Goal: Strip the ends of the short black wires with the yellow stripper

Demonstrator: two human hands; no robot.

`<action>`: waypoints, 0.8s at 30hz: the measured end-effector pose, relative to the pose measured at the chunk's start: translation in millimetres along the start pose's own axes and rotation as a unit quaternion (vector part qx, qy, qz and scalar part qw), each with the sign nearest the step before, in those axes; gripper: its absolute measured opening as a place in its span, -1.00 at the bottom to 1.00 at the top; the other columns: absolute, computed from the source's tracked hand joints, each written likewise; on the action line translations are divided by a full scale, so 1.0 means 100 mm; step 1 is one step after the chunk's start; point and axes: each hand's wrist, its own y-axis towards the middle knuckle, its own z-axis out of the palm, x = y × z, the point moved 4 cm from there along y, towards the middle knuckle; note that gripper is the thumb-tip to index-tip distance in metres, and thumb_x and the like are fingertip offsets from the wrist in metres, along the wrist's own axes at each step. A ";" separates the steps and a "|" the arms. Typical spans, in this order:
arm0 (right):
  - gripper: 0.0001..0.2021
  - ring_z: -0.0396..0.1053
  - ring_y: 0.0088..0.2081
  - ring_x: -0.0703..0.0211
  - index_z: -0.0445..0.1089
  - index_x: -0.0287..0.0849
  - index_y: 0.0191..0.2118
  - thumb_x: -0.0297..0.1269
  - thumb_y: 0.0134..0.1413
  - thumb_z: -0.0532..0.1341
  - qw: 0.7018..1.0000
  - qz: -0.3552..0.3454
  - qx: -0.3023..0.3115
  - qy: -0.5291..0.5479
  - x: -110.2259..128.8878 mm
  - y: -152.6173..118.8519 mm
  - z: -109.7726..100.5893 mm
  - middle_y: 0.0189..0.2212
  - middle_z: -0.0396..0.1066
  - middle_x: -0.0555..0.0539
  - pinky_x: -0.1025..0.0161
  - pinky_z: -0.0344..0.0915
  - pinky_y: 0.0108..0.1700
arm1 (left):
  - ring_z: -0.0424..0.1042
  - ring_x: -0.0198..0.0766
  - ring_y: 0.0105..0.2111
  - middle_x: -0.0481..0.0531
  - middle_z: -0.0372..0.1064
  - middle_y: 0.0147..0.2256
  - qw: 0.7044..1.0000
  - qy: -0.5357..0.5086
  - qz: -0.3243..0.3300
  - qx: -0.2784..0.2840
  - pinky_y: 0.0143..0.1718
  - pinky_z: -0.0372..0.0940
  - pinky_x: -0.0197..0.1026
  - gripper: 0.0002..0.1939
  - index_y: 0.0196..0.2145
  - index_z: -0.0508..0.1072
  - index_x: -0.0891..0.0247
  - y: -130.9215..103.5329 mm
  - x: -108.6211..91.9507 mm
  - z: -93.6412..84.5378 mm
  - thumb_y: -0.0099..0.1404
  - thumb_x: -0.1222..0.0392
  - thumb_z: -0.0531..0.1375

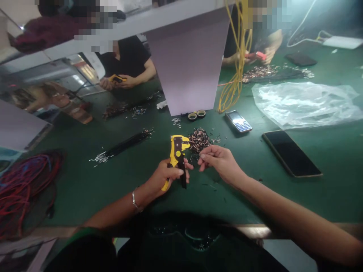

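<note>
My left hand (167,173) is wrapped round the handles of a yellow and black wire stripper (177,149), its jaws pointing up and to the right. Just right of the tool, my right hand (217,160) has thumb and forefinger pinched together; whatever may be between them is too small to make out. Beyond the fingers lies a pile of short black wire bits with copper ends (200,139). To the left rests a long bundle of black wires (124,145) with bright tips at its near end.
A keypad phone (239,121) and a dark smartphone (292,153) lie on the right, below a clear plastic bag (306,102). Red and blue cables (28,189) are heaped at left. Tape rolls (196,114) sit by a pale partition (190,68). Co-workers handle tools across the table.
</note>
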 end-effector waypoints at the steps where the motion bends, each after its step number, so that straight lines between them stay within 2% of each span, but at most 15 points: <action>1: -0.83 0.44 -0.60 0.25 0.35 -0.18 -0.41 -0.25 -0.09 0.33 1.000 0.000 -0.009 -0.011 0.00 0.03 -0.02 -0.56 0.49 0.00 0.23 0.40 -0.45 | 0.50 -0.16 -0.39 0.26 0.53 -0.18 1.000 -0.011 -0.015 -0.004 -0.31 0.45 -0.02 -0.61 -0.16 0.42 0.41 0.00 0.01 -0.01 0.00 0.35 0.30; 4: -0.83 0.42 -0.63 0.26 0.34 -0.19 -0.42 -0.26 -0.11 0.33 0.998 -0.006 -0.029 -0.050 0.03 0.21 -0.08 -0.58 0.47 0.01 0.25 0.38 -0.49 | 0.50 -0.16 -0.39 0.26 0.51 -0.20 0.999 -0.032 -0.029 -0.009 -0.32 0.44 -0.03 -0.61 -0.16 0.41 0.43 -0.01 0.03 -0.01 -0.01 0.35 0.30; 7: -0.88 0.39 -0.67 0.27 0.34 -0.20 -0.44 -0.34 -0.12 0.30 0.995 -0.009 -0.035 -0.096 0.12 0.51 -0.07 -0.61 0.45 0.00 0.26 0.34 -0.55 | 0.49 -0.17 -0.40 0.26 0.49 -0.19 0.998 -0.047 -0.039 0.003 -0.33 0.43 -0.02 -0.62 -0.18 0.39 0.42 -0.01 0.07 0.01 -0.01 0.36 0.29; 11: -0.90 0.37 -0.67 0.29 0.32 -0.21 -0.47 -0.47 -0.09 0.27 0.986 -0.014 -0.055 -0.154 0.27 1.06 0.06 -0.64 0.40 0.02 0.29 0.35 -0.57 | 0.47 -0.19 -0.39 0.22 0.47 -0.22 0.995 -0.058 -0.074 0.010 -0.29 0.41 -0.01 -0.58 -0.15 0.36 0.41 -0.04 0.11 0.06 -0.01 0.35 0.30; 16: -0.88 0.40 -0.63 0.29 0.36 -0.26 -0.34 -0.54 -0.06 0.27 0.980 -0.019 -0.055 -0.189 0.32 1.66 0.28 -0.59 0.41 0.02 0.23 0.48 -0.44 | 0.47 -0.25 -0.41 0.16 0.45 -0.19 0.992 -0.050 -0.109 0.041 -0.29 0.34 -0.09 -0.52 -0.13 0.32 0.36 -0.17 0.13 0.06 -0.04 0.33 0.33; 20: -0.86 0.39 -0.64 0.27 0.37 -0.29 -0.37 -0.50 -0.08 0.34 0.970 -0.017 -0.064 -0.234 0.27 1.87 0.31 -0.62 0.40 0.00 0.21 0.48 -0.46 | 0.45 -0.26 -0.36 0.14 0.43 -0.13 0.991 -0.032 -0.115 0.055 -0.28 0.31 -0.13 -0.39 -0.04 0.31 0.33 -0.30 0.16 -0.05 -0.08 0.35 0.36; 24: -0.89 0.39 -0.64 0.30 0.37 -0.28 -0.44 -0.46 -0.03 0.33 0.954 -0.036 -0.032 -0.297 0.26 1.88 0.43 -0.63 0.41 -0.04 0.27 0.47 -0.48 | 0.41 -0.27 -0.29 0.13 0.44 -0.14 0.990 -0.017 -0.109 0.084 -0.34 0.25 -0.21 -0.42 -0.06 0.36 0.29 -0.36 0.16 -0.10 -0.08 0.36 0.38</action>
